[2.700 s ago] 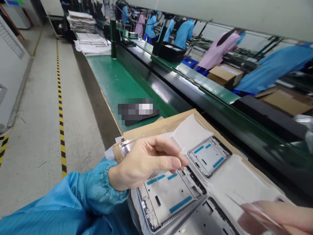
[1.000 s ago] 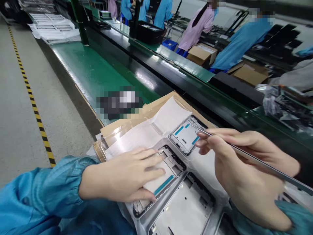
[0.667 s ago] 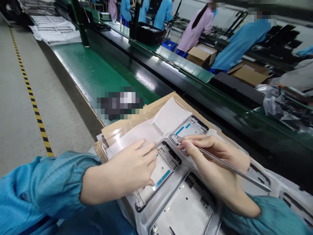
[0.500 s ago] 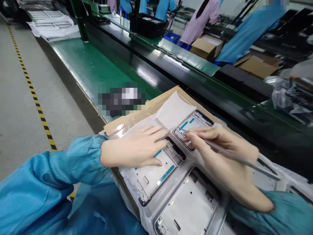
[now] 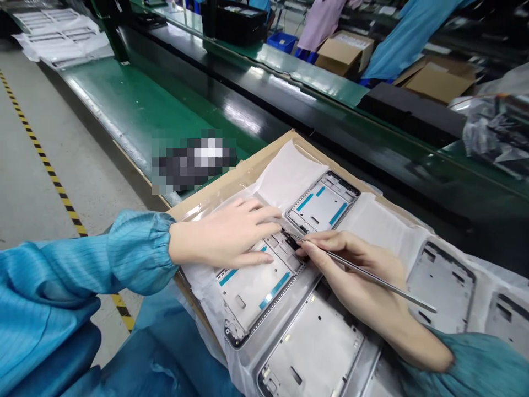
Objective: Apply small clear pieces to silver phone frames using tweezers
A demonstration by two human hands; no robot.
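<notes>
My left hand lies flat, fingers stretched, on the upper part of a silver phone frame with blue strips. My right hand pinches long metal tweezers, whose tip touches the top corner of that frame beside my left fingertips. Another frame with blue strips lies just beyond, and a bare frame lies nearer me. All rest on white wrapping sheets over a cardboard sheet.
More frames lie at the right. A green bench top and a dark conveyor run away to the left. Cardboard boxes and people in blue and pink coats are across the line. Yellow-black floor tape is at the left.
My right hand brought the tweezers in from the right and down to the near frame's top corner. My left hand went from a raised pinch to lying flat on the frame.
</notes>
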